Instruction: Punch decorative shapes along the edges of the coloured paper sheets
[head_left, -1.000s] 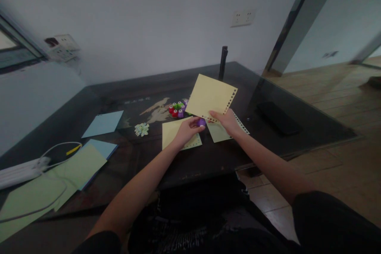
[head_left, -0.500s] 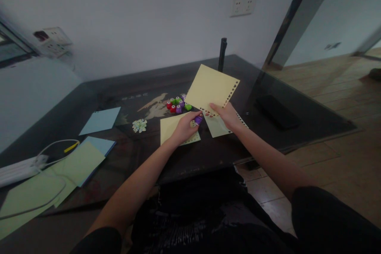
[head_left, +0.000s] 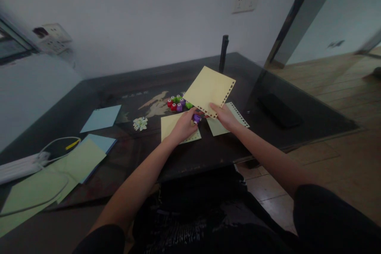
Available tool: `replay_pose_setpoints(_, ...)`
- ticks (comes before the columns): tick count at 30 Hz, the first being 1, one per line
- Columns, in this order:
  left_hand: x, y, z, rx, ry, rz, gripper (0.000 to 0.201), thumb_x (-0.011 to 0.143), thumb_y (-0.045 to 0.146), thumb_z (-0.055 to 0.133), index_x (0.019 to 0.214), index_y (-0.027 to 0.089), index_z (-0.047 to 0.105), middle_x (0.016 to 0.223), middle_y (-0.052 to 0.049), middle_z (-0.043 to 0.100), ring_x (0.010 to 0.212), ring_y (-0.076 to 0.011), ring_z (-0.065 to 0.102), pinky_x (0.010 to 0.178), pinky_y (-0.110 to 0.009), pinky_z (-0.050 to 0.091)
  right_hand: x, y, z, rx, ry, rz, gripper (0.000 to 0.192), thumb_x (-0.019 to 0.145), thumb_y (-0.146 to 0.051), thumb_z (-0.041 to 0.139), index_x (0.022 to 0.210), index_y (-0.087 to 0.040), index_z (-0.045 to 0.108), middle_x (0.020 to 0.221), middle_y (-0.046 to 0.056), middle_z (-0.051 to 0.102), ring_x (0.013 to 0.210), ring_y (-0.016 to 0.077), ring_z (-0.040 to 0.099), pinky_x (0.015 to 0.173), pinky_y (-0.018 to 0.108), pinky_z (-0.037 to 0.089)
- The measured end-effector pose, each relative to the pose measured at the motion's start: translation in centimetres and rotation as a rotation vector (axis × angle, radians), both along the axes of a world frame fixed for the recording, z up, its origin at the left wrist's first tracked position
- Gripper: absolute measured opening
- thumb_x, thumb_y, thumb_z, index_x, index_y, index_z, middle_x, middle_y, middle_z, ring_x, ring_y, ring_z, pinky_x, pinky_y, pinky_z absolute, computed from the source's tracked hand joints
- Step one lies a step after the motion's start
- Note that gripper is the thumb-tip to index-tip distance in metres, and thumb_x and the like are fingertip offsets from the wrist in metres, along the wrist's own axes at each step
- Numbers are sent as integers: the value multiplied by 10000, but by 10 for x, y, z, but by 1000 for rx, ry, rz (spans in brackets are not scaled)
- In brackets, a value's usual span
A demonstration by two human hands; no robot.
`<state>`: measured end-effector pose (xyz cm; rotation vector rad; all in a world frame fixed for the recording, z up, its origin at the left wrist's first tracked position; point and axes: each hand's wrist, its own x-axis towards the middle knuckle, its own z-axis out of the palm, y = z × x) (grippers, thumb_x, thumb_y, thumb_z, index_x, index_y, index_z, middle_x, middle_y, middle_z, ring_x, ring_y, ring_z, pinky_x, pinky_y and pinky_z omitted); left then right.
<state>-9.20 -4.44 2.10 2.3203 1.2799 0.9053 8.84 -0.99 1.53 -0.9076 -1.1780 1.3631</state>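
Observation:
My left hand (head_left: 185,126) is closed around a small purple craft punch (head_left: 197,118). My right hand (head_left: 226,116) pinches a yellow sheet of paper (head_left: 210,88) by its lower corner, holding it tilted above the table. Small punched holes run along two edges of that sheet, and its lower edge is close to the punch. Beneath my left hand lies another yellow sheet (head_left: 168,126) with holes along its near edge. Under my right hand is a pale sheet (head_left: 218,127), also punched along an edge. Several red, green and purple punches (head_left: 179,107) stand behind, partly covered by the raised sheet.
A heap of paper bits (head_left: 140,124) lies left of the sheets. Farther left are a blue sheet (head_left: 101,118), stacked green paper (head_left: 80,162) and a white power strip (head_left: 22,169) with its cable. A black case (head_left: 279,110) lies right; a black post (head_left: 224,53) stands behind.
The raised yellow sheet has shifted slightly left and down, its lower edge now nearer the purple punch. My left hand stays closed on the punch. The view has shifted a little.

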Motion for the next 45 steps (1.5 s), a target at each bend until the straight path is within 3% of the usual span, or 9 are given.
replay_pose_setpoints(7, -2, 0, 2, 37, 15, 17, 586, 707, 75, 568, 1276, 142, 444, 1131, -113, 627, 1015, -225, 568, 921, -398, 447, 1, -3, 7, -9, -65, -8, 251, 809, -357, 566, 969, -173, 625, 893, 90, 710, 795, 235, 681, 673, 394, 581)
replay_pose_setpoints(14, -6, 3, 4, 64, -48, 33, 387, 763, 137, 590, 1149, 141, 556, 1114, -103, 621, 987, -197, 581, 882, -352, 479, 8, -1, 9, 76, -62, -169, 331, 728, -395, 660, 972, -173, 635, 942, 93, 715, 906, 253, 669, 801, 415, 563)
replay_pose_setpoints(20, -6, 2, 6, 35, -123, 43, 263, 806, 231, 597, 1061, 172, 617, 1033, -74, 643, 893, -174, 607, 821, -326, 507, 20, 6, 17, 87, 0, -313, 428, 674, -424, 698, 1011, -176, 611, 923, 80, 713, 763, 247, 686, 591, 372, 587)
replay_pose_setpoints(25, -4, 3, 12, -128, -158, 156, 289, 859, 371, 533, 1063, 193, 635, 943, -50, 685, 664, -146, 632, 689, -298, 520, 48, 9, 35, 144, 50, -478, 446, 650, -391, 725, 1024, -176, 614, 937, 79, 714, 737, 225, 679, 569, 341, 590)
replay_pose_setpoints(30, 4, 8, 25, -192, -125, 56, 270, 858, 349, 526, 1053, 210, 652, 927, -33, 696, 689, -154, 646, 683, -283, 509, 81, 4, 45, 171, 27, -486, 462, 615, -349, 758, 1021, -165, 638, 972, 82, 706, 649, 191, 659, 493, 303, 559)
replay_pose_setpoints(37, 35, 52, 31, -87, -3, 13, 253, 821, 263, 556, 1027, 173, 672, 1024, -79, 685, 888, -203, 627, 819, -344, 491, 107, 7, 25, 112, 7, -471, 420, 573, -313, 784, 944, -158, 662, 945, 86, 721, 675, 213, 667, 529, 332, 565)
replay_pose_setpoints(41, 53, 88, 24, -171, 46, 29, 236, 790, 229, 582, 988, 169, 693, 979, -67, 701, 901, -201, 637, 855, -321, 485, 107, 11, 9, 54, 15, -399, 403, 556, -305, 789, 916, -163, 676, 982, 91, 724, 796, 246, 689, 672, 375, 581)
replay_pose_setpoints(45, 65, 112, 16, -236, 115, 132, 199, 769, 206, 597, 929, 164, 707, 999, -80, 703, 961, -214, 633, 896, -314, 468, 106, 12, 0, 41, -25, -354, 419, 560, -297, 790, 940, -160, 682, 1021, 103, 719, 912, 283, 682, 836, 446, 542)
